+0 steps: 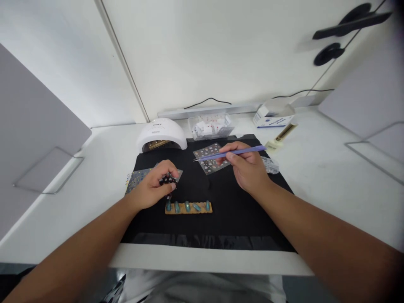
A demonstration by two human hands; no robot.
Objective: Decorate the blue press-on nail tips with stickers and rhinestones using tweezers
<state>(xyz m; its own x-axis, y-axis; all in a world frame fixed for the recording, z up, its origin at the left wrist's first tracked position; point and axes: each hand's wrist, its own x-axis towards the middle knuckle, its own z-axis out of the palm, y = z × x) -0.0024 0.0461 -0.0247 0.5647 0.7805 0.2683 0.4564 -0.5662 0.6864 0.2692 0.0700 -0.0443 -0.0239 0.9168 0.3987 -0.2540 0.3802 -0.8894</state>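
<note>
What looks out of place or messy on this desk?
Nothing much. The sticker sheets lie askew on the black mat, and one of the nail tips on the strip is tilted. Nothing looks spilled or broken.

Little can be read here. The white nail lamp (pixel 161 134) at the back left of the black mat (pixel 221 219) carries a short line of dark capital letters on top of its dome, with a smaller line beneath; both are too small and blurred to make out for certain. The white box (pixel 274 116) at the back right has blue print on its front face, two lines of it, also too blurred to read. The sticker sheets (pixel 211 158) on the mat show only small pictures, no legible words or numbers
</note>
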